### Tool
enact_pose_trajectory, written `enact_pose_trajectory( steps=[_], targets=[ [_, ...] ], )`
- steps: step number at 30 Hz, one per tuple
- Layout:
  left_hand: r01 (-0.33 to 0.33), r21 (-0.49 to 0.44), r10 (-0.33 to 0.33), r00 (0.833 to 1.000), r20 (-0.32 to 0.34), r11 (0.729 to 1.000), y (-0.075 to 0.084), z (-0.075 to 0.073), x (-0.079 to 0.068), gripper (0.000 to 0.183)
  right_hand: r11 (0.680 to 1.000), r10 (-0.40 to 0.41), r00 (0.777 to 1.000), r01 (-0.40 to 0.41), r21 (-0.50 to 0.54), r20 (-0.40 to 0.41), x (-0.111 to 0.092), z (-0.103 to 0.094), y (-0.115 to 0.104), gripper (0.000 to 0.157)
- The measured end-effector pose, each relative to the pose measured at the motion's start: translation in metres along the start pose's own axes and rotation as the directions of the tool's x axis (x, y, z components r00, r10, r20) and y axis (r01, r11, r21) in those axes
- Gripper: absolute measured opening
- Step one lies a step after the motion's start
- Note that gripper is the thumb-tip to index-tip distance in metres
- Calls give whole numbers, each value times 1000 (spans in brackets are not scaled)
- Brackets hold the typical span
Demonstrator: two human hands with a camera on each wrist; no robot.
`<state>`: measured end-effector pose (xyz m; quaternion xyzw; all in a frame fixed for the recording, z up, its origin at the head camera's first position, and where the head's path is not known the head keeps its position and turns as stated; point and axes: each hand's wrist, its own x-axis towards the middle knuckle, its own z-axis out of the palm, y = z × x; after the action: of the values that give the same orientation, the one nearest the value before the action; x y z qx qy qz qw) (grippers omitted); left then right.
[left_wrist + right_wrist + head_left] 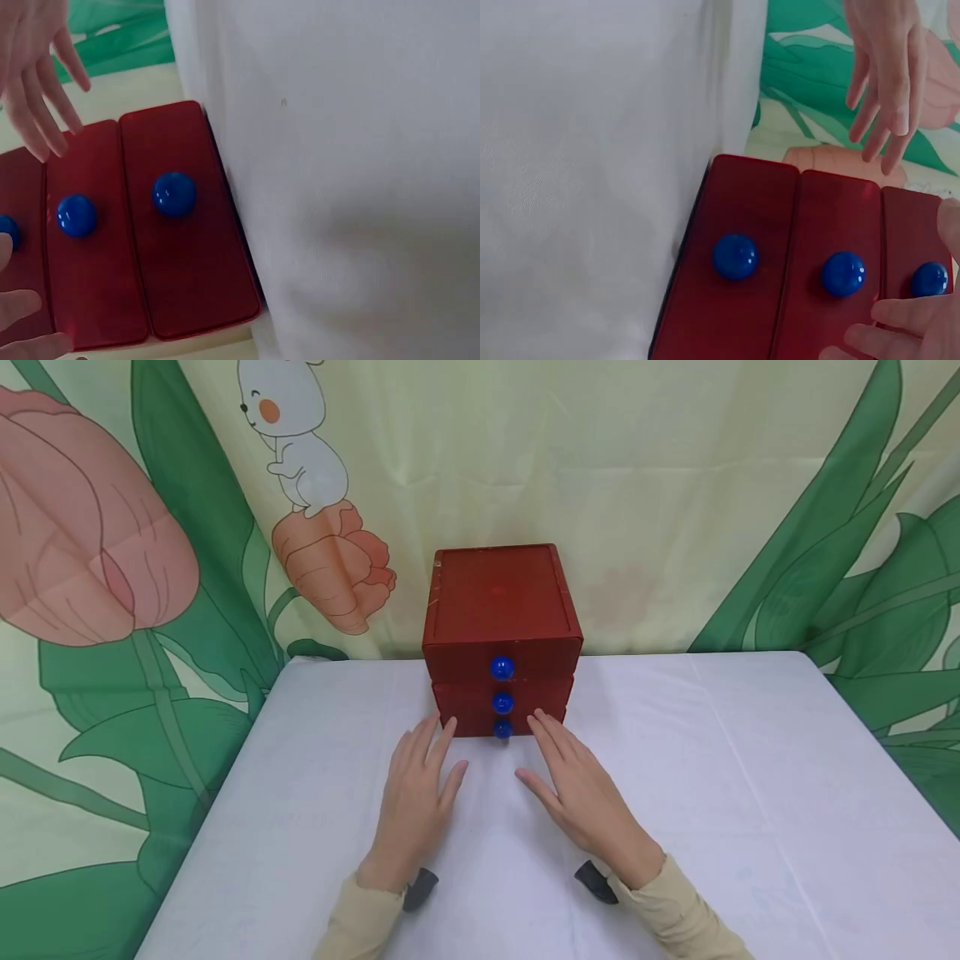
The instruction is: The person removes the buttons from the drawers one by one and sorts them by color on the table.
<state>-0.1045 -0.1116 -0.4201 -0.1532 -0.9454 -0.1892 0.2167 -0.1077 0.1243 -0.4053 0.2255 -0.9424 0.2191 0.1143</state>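
Note:
A dark red cabinet [498, 597] with three stacked drawers stands at the back of the table. Each drawer front carries a round blue knob [502, 668], and all three drawers are closed. My left hand [411, 797] reaches toward the cabinet's lower left, fingers extended and holding nothing. On the other side, my right hand [581, 789] points at the lower right of the drawers, its fingers likewise straight and bare. In the left wrist view the bottom drawer's knob [174, 194] shows plainly between the hands. The right wrist view shows the same knob [735, 257].
A white cloth [750, 793] covers the table. Behind it hangs a printed curtain [637, 510] with leaves, a tulip and a small white animal on a carrot. Dark straps [422, 889] show at both wrists beside beige sleeves [360, 918].

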Motion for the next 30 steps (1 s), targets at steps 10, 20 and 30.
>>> enact_pose_trajectory(
  steps=[10,20,30],
  targets=[
    [22,-88,-27,998,-50,996,-5,-6,10,56,989,28,999,-22,145,-39,8,0,-4,64],
    [28,-126,-41,994,-99,992,-8,-6,21,56,972,36,998,-21,235,-59,18,-1,-8,61],
    [17,-161,-41,988,-147,987,-9,-8,31,53,932,93,995,-79,353,-21,30,-3,-13,56]
  ],
)
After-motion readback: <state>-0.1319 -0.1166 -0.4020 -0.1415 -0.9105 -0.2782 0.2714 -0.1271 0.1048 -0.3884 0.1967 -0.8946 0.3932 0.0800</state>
